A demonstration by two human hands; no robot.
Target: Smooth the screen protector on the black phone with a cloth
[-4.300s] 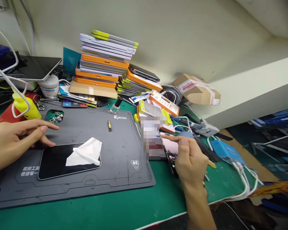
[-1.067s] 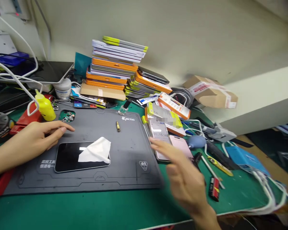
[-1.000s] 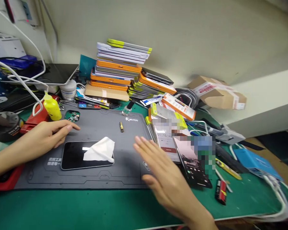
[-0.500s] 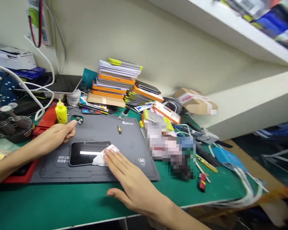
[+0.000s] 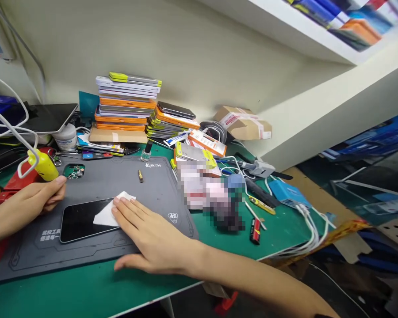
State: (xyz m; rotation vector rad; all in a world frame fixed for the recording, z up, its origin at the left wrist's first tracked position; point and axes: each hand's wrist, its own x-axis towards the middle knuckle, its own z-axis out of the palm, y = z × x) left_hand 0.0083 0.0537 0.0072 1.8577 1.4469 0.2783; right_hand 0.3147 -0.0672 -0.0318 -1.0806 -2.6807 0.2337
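Green bench top [image 5: 86, 291] carries a grey work mat [image 5: 96, 247] in front of you. Your right hand [image 5: 149, 236] lies open and flat, its fingertips [image 5: 117, 205] pressing a white wipe [image 5: 110, 213] onto the dark phone [image 5: 82, 218] lying on the mat. Your left hand [image 5: 29, 201] rests loosely curled and empty at the phone's left end, just below a yellow bottle [image 5: 44, 164].

Right hand [image 5: 149, 238] flat on white wipe [image 5: 108, 214], phone [image 5: 82, 218], grey mat [image 5: 152, 194]
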